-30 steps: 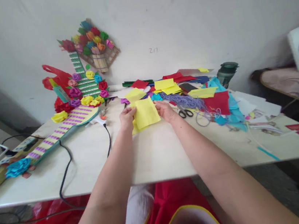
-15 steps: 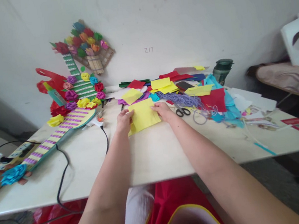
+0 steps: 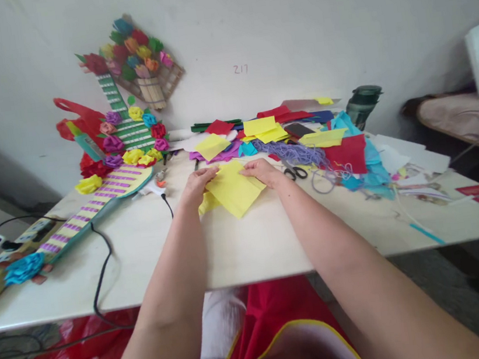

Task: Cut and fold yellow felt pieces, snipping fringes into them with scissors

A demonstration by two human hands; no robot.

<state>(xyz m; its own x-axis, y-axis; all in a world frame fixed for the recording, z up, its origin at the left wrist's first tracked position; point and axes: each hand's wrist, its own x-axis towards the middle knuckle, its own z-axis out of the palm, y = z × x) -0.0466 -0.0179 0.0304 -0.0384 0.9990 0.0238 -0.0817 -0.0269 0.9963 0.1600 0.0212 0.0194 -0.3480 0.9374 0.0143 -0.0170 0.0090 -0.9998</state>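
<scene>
Between my hands is a square yellow sheet [image 3: 237, 190], thin like crepe paper or cloth, turned so that one corner points toward me. My left hand [image 3: 199, 186] pinches its left upper side, fingers closed. On the other side my right hand [image 3: 261, 172] grips the sheet's right upper edge between thumb and fingers. Another yellow piece [image 3: 208, 203] shows under the sheet, beside my left hand. Black-handled scissors [image 3: 295, 173] lie just right of my right hand. Behind the hands are more yellow squares [image 3: 211, 146] on a pile of coloured pieces.
Purple yarn [image 3: 293, 153], red cloth [image 3: 348, 156] and a dark bottle [image 3: 363, 105] lie or stand at the right. A guitar-shaped craft [image 3: 105, 197] with paper flowers is at the left. A glue gun [image 3: 152, 187] with a black cord [image 3: 107, 258] rests nearby.
The yellow sheet has turned from lying square-on to a diamond, one corner now toward me. Both hands keep hold of it, the right one at its upper edge.
</scene>
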